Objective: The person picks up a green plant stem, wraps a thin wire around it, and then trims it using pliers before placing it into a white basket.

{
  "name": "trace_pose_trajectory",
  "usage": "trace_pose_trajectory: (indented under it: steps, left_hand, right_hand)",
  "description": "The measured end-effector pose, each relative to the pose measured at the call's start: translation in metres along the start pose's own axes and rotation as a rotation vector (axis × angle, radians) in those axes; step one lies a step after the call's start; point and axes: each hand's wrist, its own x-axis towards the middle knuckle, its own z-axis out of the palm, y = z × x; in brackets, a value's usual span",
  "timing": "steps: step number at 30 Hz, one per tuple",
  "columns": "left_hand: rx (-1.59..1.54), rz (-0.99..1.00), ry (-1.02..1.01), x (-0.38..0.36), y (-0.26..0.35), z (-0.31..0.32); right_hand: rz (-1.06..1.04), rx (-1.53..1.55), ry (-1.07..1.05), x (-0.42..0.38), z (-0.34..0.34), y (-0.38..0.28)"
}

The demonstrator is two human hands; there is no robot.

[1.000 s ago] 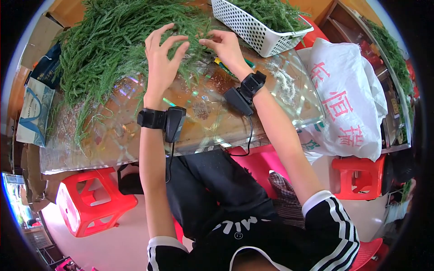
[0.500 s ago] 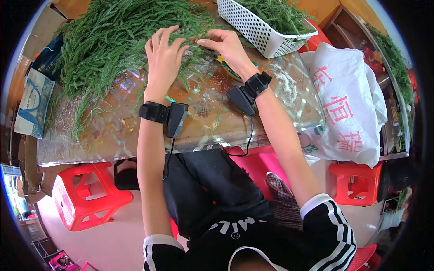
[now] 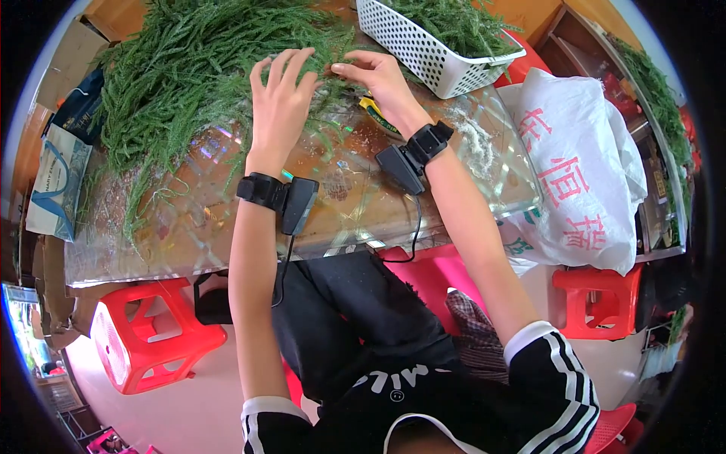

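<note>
A large heap of artificial green sprigs (image 3: 181, 83) spreads over the back left of the table. My left hand (image 3: 283, 106) rests at the heap's right edge, its fingers spread and slightly bent among the green. Just to the right, my right hand (image 3: 382, 85) has thumb and forefinger pinched at a thin green sprig (image 3: 330, 74); its exact tip is hard to make out. Under the right hand lies a yellow-and-green tool (image 3: 376, 115), partly covered. Both wrists wear black straps with boxy devices and cables.
A white perforated basket (image 3: 435, 57) of sprigs stands at the back right. Beside it hangs a white sack (image 3: 575, 174) with red characters. The table (image 3: 355, 204) has a clear cover with white flakes. A paper bag (image 3: 57, 185) and red stools (image 3: 155, 333) are nearby.
My left hand has shifted slightly right and its fingers have moved a little. My right hand stays pinched near the sprig. The view has tilted slightly.
</note>
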Motion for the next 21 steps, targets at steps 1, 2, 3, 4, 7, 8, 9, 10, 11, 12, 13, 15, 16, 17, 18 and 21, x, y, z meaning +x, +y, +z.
trace_pose_trajectory:
  steps: [1,2,3,4,7,8,9,10,11,12,13,15,16,17,18,21]
  left_hand:
    - [0.016,0.012,0.015,0.0,0.001,0.001]
    - [0.033,0.025,0.031,0.0,0.002,0.002]
    - [0.046,0.038,0.047,0.001,0.003,0.003]
    - [0.038,0.039,0.051,0.002,0.005,0.004]
    - [0.068,0.043,0.038,0.001,0.002,0.003]
    - [0.069,0.044,0.039,0.001,0.002,0.002]
    - [0.056,0.043,0.038,0.001,0.001,0.001]
    - [0.042,0.044,0.037,0.001,0.001,0.0]
    - [0.028,0.044,0.038,0.001,0.0,-0.001]
    - [0.029,0.044,0.04,0.001,0.0,-0.001]
    - [0.017,0.048,0.041,0.002,0.0,-0.002]
    - [-0.012,0.055,0.043,0.002,0.002,-0.003]
    - [-0.015,0.059,0.045,0.003,0.003,-0.003]
    - [-0.014,0.071,0.064,0.003,0.004,-0.003]
    - [-0.013,0.082,0.083,0.003,0.005,-0.003]
    - [-0.012,0.118,0.122,0.002,0.008,-0.005]
  right_hand:
    - [0.003,0.046,-0.004,0.001,0.0,0.0]
    - [0.005,0.092,-0.008,0.001,-0.001,0.0]
    - [0.004,0.089,-0.003,0.001,0.0,-0.001]
    - [0.013,0.107,-0.003,0.0,-0.001,-0.002]
    - [0.027,0.143,-0.005,-0.002,-0.002,-0.007]
    - [0.051,0.173,-0.026,-0.003,-0.002,-0.008]
    - [0.075,0.204,-0.048,-0.003,-0.002,-0.009]
    - [0.098,0.235,-0.07,-0.003,-0.001,-0.01]
    - [0.096,0.235,-0.071,-0.003,-0.001,-0.011]
    - [0.109,0.253,-0.083,-0.003,-0.001,-0.012]
    - [0.121,0.27,-0.093,-0.004,-0.002,-0.012]
    - [0.133,0.283,-0.095,-0.004,-0.005,-0.012]
    - [0.137,0.285,-0.11,-0.003,-0.007,-0.01]
    - [0.141,0.287,-0.125,-0.001,-0.008,-0.009]
    - [0.145,0.29,-0.141,-0.001,-0.008,-0.01]
    - [0.138,0.34,-0.13,-0.003,-0.003,-0.013]
